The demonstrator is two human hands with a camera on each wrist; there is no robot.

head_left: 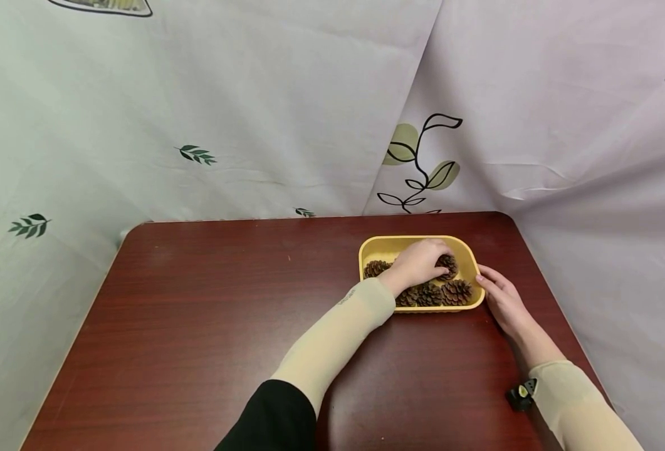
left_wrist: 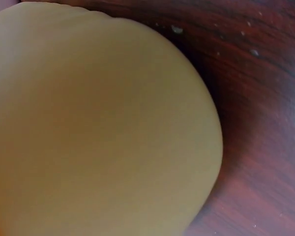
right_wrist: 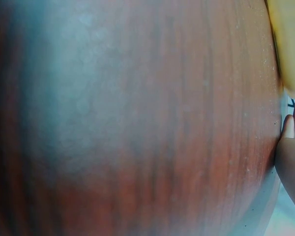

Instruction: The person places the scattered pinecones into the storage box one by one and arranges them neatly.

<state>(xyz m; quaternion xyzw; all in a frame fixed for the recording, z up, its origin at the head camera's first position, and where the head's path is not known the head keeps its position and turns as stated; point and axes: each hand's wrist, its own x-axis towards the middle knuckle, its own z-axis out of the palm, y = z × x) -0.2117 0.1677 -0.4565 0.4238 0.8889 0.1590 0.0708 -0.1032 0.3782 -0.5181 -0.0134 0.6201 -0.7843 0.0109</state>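
A yellow rectangular tray (head_left: 419,309) sits at the far right of the table with several brown pine cones (head_left: 456,292) in it. Reaching into it from the left, my left hand (head_left: 419,260) holds a pine cone (head_left: 448,265) near the tray's right end, thumb and fingers about it. My right hand (head_left: 504,300) grips the tray's right edge, its thumb on the rim and its fingers along the outside. In the right wrist view that hand (right_wrist: 291,150) shows only partly, beside the tray (right_wrist: 290,44). The left wrist view shows no fingers; a sleeve (left_wrist: 103,118) fills most of it.
The reddish-brown wooden table (head_left: 197,326) has rounded far corners. A pale cloth (head_left: 253,113) with leaf prints hangs right behind it and along both sides. A small black device (head_left: 520,396) is strapped at the right wrist.
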